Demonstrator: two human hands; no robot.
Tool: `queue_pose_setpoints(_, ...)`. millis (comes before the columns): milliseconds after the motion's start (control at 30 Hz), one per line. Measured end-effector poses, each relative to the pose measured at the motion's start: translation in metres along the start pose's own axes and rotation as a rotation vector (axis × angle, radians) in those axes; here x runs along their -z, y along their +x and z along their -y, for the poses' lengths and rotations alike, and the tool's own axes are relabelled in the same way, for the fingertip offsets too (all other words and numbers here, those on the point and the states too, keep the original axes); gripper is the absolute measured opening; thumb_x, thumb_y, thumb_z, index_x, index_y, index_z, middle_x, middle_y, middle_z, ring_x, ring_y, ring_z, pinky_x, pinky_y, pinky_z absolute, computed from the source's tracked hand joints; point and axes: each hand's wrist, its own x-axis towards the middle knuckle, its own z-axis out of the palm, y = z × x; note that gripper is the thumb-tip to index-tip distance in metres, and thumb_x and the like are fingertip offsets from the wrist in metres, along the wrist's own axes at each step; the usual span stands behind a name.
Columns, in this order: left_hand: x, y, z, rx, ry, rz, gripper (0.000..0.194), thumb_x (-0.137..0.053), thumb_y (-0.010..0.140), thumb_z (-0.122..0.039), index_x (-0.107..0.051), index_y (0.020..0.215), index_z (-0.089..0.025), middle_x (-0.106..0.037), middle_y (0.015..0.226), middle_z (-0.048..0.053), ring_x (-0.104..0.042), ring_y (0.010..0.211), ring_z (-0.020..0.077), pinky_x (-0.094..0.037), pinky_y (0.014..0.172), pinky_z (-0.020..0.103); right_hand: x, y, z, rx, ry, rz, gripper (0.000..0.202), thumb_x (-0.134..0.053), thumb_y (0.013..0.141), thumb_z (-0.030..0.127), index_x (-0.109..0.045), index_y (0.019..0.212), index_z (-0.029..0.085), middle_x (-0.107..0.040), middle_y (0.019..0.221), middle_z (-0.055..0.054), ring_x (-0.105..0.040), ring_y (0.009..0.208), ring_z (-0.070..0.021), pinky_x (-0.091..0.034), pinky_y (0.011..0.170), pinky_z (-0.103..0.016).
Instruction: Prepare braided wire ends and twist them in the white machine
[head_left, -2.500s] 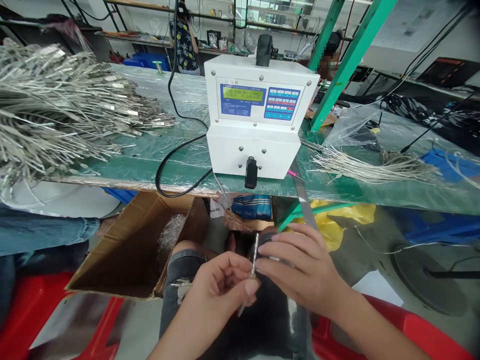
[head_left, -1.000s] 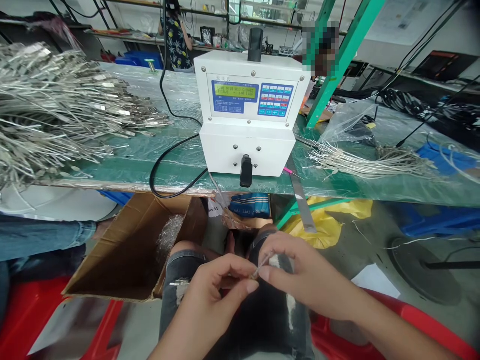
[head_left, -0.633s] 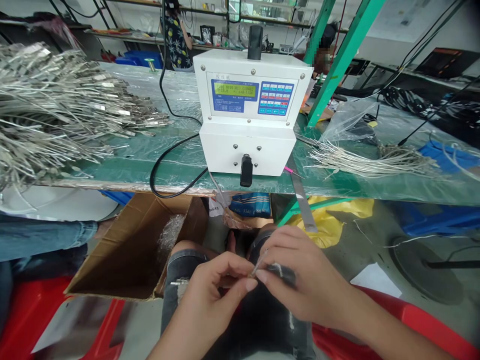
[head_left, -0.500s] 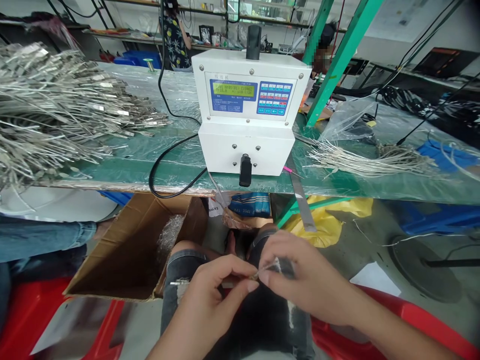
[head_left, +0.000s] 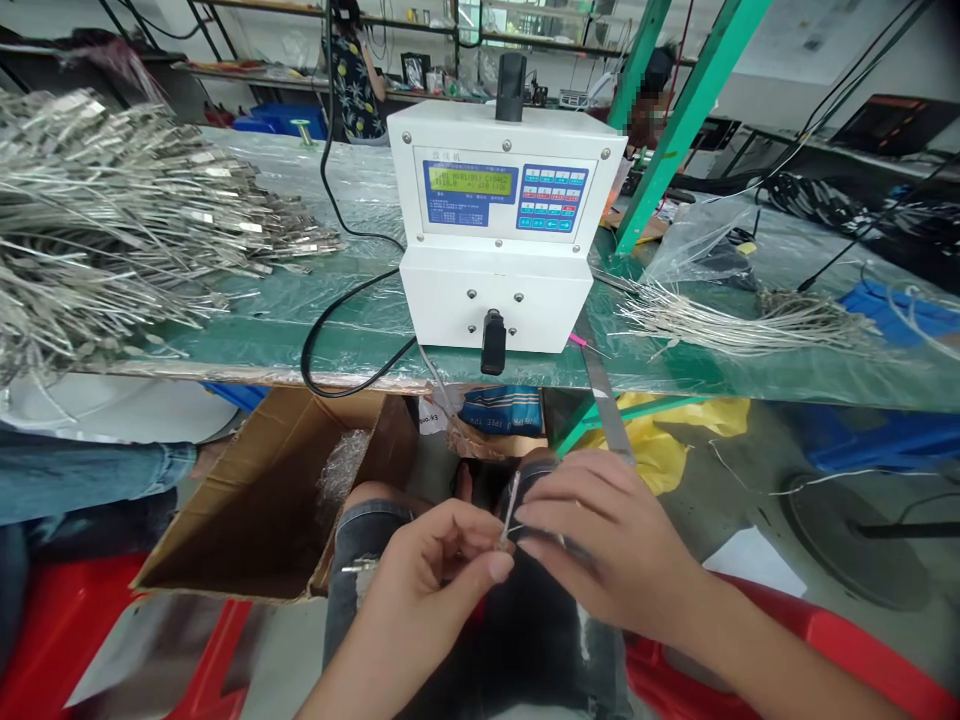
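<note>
Silvery thin piece (head_left: 510, 508) upright between left hand's (head_left: 457, 565) pinched fingertips; right hand (head_left: 600, 530) beside, loosely curled.

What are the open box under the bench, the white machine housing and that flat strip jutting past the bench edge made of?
Open box: corrugated cardboard by the look, matte brown with plain folded panels.
White machine housing: probably painted sheet metal, smooth with screwed panels, though plastic is possible.
Flat strip: likely bare steel, grey with a dull sheen.
</note>
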Motion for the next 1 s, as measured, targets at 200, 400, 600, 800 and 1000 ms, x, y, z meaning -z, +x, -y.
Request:
queue_pose_setpoints(200,-0.004,-0.003,-0.005,0.027,-0.046,0.013,0.013,-0.077,0.076,-0.029,-0.070,0.081,-0.019,-0.067,0.073,-0.002,-0.058,0.069,0.0099,-0.047,0.064,0.017,-0.004,0.003,-0.002,0.169,-0.179,0.004,0.013,-0.060,0.090,0.009,-0.064,0.094,0.020,-0.070,0.088,0.002,-0.054,0.085,-0.0157,-0.039,0.094,-0.035)
queue_pose_setpoints(400,-0.003,-0.002,-0.004,-0.015,0.003,-0.004,0.008,-0.074,0.079,-0.028,-0.071,0.081,-0.021,-0.070,0.078,-0.001,-0.062,0.074,0.0109,-0.049,0.068,0.017,0.006,0.008,-0.005,0.010,0.013,0.092,0.008,-0.058,0.092,0.014,-0.062,0.088,0.019,-0.067,0.083,0.001,-0.053,0.081,-0.0151,-0.040,0.085,-0.035)
queue_pose_setpoints(600,0.004,-0.001,-0.004,0.000,-0.029,-0.056,0.011,-0.077,0.077,-0.030,-0.072,0.081,-0.022,-0.068,0.076,-0.002,-0.061,0.073,0.0098,-0.049,0.066,0.015,0.030,0.004,-0.020,-0.119,-0.038,-0.039,0.007,-0.059,0.093,0.013,-0.060,0.092,0.020,-0.066,0.087,-0.002,-0.057,0.086,-0.0155,-0.042,0.081,-0.034)
queue_pose_setpoints(800,0.003,0.000,-0.005,0.008,-0.035,-0.044,0.014,-0.077,0.077,-0.032,-0.072,0.083,-0.021,-0.068,0.076,-0.001,-0.060,0.072,0.0096,-0.049,0.066,0.015,0.024,0.004,-0.009,0.080,-0.161,0.014,0.014,-0.065,0.091,0.019,-0.061,0.104,0.021,-0.069,0.099,-0.003,-0.058,0.095,-0.0172,-0.041,0.095,-0.038)
queue_pose_setpoints(1000,-0.003,-0.001,-0.011,0.040,-0.091,0.016,0.019,-0.077,0.076,-0.035,-0.069,0.081,-0.018,-0.064,0.066,-0.002,-0.056,0.062,0.0085,-0.047,0.061,0.016,0.001,0.008,-0.004,0.163,-0.236,0.054,0.015,-0.059,0.093,0.013,-0.064,0.102,0.024,-0.071,0.095,0.003,-0.055,0.092,-0.0149,-0.033,0.104,-0.037)
